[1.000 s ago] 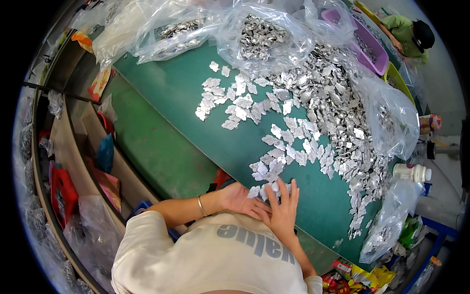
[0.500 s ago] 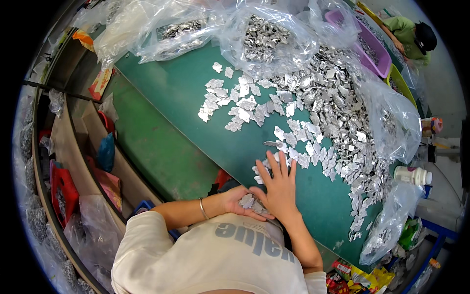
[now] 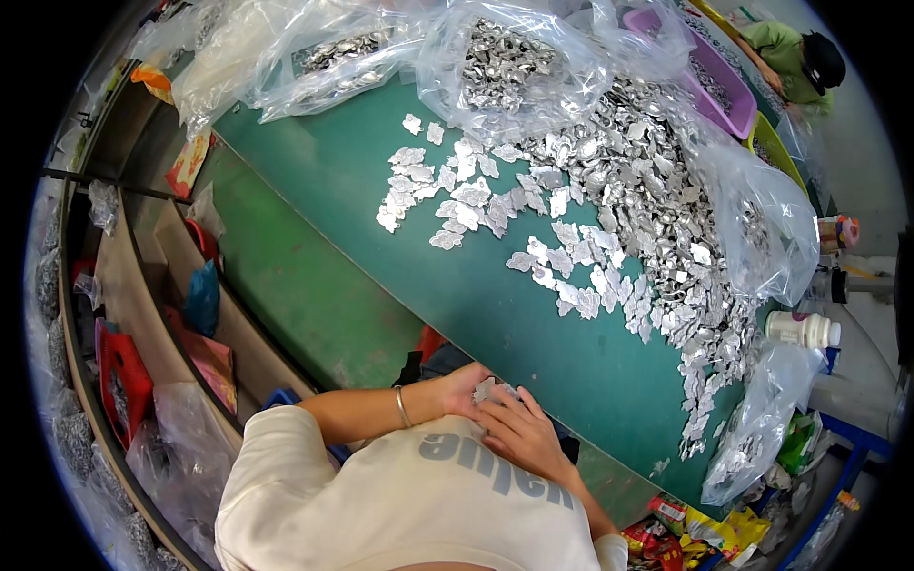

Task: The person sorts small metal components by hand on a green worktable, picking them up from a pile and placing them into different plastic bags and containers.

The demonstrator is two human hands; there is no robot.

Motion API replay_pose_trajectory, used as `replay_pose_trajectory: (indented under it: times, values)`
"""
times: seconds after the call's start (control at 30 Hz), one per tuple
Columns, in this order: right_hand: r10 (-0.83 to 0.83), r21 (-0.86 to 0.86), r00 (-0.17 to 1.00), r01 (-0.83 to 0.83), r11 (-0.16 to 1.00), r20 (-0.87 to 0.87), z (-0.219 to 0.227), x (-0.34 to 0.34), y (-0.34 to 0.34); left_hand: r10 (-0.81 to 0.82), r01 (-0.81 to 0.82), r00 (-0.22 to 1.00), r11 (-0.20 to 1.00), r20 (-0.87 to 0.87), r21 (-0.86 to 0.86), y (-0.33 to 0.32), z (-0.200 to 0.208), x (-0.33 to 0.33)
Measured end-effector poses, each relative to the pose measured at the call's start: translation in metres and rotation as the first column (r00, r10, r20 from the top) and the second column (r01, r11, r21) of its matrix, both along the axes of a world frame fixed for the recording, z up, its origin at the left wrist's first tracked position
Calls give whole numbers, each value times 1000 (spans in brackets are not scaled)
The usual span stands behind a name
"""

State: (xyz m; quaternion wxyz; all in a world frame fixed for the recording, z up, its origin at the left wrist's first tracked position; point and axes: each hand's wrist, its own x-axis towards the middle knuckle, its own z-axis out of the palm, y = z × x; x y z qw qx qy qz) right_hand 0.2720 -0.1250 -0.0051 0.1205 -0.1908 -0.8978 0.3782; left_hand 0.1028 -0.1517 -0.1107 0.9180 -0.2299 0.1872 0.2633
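Observation:
At the table's near edge, my left hand (image 3: 463, 391) is cupped around a few small flat silver metal pieces (image 3: 485, 388). Over its palm lies my right hand (image 3: 522, 433), fingers bent and pressed against the same pieces. The right hand hides part of the left palm, so how many pieces lie there cannot be seen. Beyond the hands, loose flat metal pieces (image 3: 471, 193) with wavy outlines are scattered on the green table (image 3: 400, 266). They run into a large heap of silver metal pieces (image 3: 657, 200) on the right.
Clear plastic bags (image 3: 433, 71) with more metal pieces line the far side. A purple bin (image 3: 728, 109), a yellow-green bin (image 3: 776, 152) and a white bottle (image 3: 803, 329) stand at the right. Left are shelves with a red basket (image 3: 133, 381). A person in green (image 3: 785, 57) is at far right.
My right hand has drawn back from the tabletop onto my left palm, its spread fingers now bent. The pieces that lay beneath it on the table are gone from that spot.

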Motion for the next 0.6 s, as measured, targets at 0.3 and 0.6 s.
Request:
replay_pose_trajectory:
  times: [0.3, 0.6]
  values:
    - [-344, -138, 833, 316, 939, -433, -2, 13, -11, 112, -118, 987, 992, 115, 43, -18, 8, 0]
    - [-787, -441, -34, 842, 309, -616, -17, 95, -25, -184, 235, 901, 968, -393, 85, 46, 130, 70]
